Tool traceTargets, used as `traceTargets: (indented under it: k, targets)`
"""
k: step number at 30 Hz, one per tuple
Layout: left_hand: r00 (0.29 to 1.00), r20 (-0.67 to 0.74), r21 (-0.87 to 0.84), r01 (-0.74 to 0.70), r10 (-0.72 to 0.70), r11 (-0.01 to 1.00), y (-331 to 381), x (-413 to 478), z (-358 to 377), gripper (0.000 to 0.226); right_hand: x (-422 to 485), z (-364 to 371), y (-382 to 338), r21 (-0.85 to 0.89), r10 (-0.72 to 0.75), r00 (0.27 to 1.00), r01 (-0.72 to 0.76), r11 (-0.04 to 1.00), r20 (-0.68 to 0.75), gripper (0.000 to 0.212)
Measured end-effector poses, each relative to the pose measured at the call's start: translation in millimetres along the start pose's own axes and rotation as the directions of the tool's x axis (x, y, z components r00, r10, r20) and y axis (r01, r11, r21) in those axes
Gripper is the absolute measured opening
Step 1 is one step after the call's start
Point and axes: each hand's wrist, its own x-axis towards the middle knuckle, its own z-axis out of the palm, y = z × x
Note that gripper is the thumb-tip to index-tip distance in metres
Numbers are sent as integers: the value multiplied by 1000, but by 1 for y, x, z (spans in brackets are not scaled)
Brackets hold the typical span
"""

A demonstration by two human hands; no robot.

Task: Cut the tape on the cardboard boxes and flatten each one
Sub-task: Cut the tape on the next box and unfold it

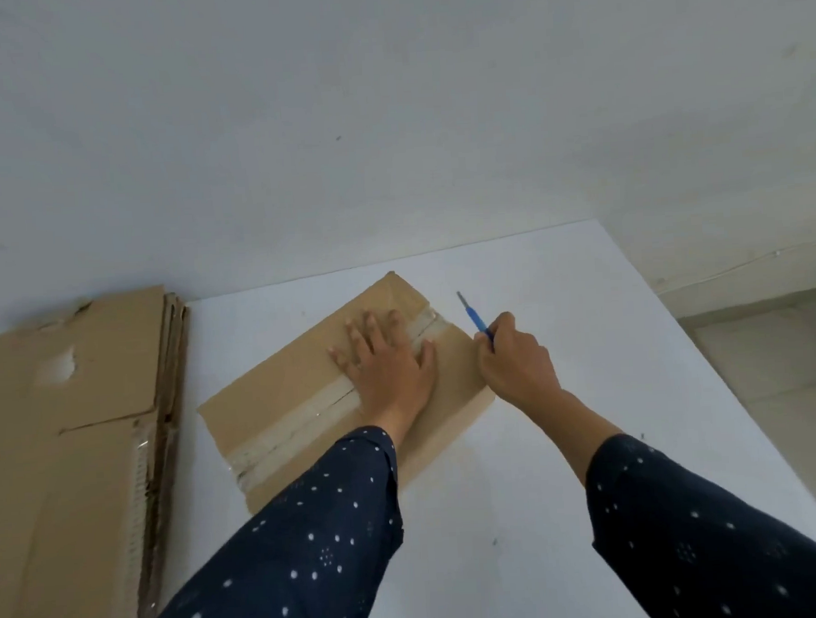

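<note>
Head view: taped cardboard box (302, 399) lies on white table (566, 395). Left hand (390, 361), fingers spread, presses it flat; right hand (513, 360) grips blue utility knife (476, 318) beside box edge. Likely step: slitting tape (317, 410); next, blade onto seam.

Brightness: moderate and even; pale areas hold detail, dark fabric stays readable.
Source: out of view; wall (385, 97) is lighter at the top and greyer toward the middle.
Shadows: soft-edged and faint, weakest on the surface (568, 418) beside the cardboard box (282, 377).
Glare: mild sheen on the clear tape (303, 416).
Sharpness: soft throughout, with compression smear; sleeve (291, 551) print blurs near the bottom edge.
Distortion: wide-angle; surface edges splay and the forearms stretch toward the lower corners.
</note>
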Motion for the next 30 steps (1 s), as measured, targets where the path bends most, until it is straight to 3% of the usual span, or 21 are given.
traceTargets:
  k: [2,5,12,16,24,30]
  targets:
    - [997,-12,17,-74,74,997,-13,3,0,68,-2,1,6,-61,-50,997,53,997,55,25]
    - [990,-9,17,-138,138,990,-29,4,-6,62,0,6,19,-21,-52,983,56,998,179,28]
    - [991,-120,-4,53,-53,999,-1,-15,5,53,34,3,16,-130,-234,955,260,957,184,30]
    - [981,-178,-32,78,-83,996,-2,-15,10,51,37,5,17,-134,-319,933,342,930,166,33]
    - [979,-177,-33,92,-97,995,0,-15,11,50,43,-3,11,-144,-342,914,377,915,220,34]
    - [981,-162,13,112,-108,994,1,-13,11,51,52,-26,-4,-134,-314,883,379,916,349,33]
